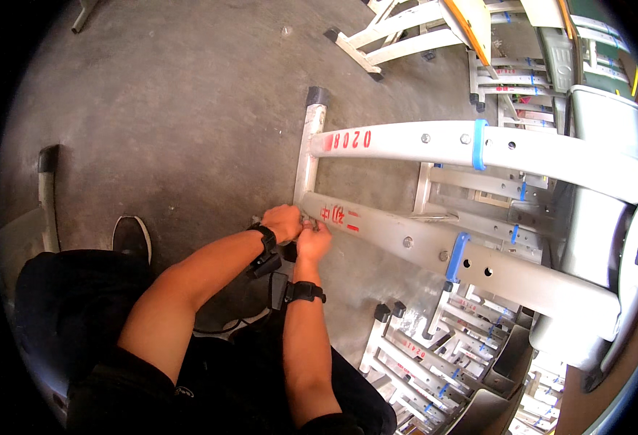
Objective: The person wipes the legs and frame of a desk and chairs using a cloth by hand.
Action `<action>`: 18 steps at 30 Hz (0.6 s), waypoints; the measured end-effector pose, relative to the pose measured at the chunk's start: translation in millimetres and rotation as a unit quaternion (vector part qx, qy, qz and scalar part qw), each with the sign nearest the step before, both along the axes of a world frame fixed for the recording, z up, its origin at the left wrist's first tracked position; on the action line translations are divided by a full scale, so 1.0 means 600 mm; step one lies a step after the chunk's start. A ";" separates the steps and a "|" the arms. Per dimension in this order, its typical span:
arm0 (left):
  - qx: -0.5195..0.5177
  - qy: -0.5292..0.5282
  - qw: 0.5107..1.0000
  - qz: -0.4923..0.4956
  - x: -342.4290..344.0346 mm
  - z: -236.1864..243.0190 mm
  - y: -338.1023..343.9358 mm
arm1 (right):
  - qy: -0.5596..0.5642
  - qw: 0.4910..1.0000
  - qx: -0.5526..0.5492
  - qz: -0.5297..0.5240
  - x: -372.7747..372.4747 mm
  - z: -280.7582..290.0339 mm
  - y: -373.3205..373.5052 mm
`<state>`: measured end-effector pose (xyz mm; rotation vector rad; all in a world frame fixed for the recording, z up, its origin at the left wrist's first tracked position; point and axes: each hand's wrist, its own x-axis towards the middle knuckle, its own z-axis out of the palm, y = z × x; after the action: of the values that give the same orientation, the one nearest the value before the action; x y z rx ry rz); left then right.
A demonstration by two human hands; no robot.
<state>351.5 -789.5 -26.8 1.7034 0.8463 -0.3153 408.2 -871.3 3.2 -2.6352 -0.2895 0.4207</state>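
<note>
From the head camera, your left hand (pixel 282 221) and right hand (pixel 313 241) meet at the near-left end of the lower grey metal beam (pixel 435 250), fingers pinched together on something small at its joint with the upright foot bar (pixel 309 156). What it is, you cannot tell; fitting looks unfinished.

Silver-grey metal frame (pixel 435 250) with red markings and blue clips beside the hands; black wristbands (pixel 305 291); black shoe (pixel 132 238) left of them; grey floor (pixel 188 109).
</note>
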 end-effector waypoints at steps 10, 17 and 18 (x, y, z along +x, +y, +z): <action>-0.002 0.002 1.000 -0.019 0.011 0.000 -0.003 | -0.019 0.998 -0.031 0.042 0.026 -0.018 -0.029; -0.001 0.036 0.994 -0.101 0.002 0.005 -0.005 | -0.004 0.998 -0.046 0.053 0.015 0.003 -0.025; -0.014 0.029 0.995 -0.098 0.000 0.002 -0.007 | -0.004 0.997 -0.063 0.051 0.012 0.008 -0.021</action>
<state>351.3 -793.6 -25.9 1.7614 0.7150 -0.5100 415.1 -884.1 8.0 -2.7544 -0.4153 0.4759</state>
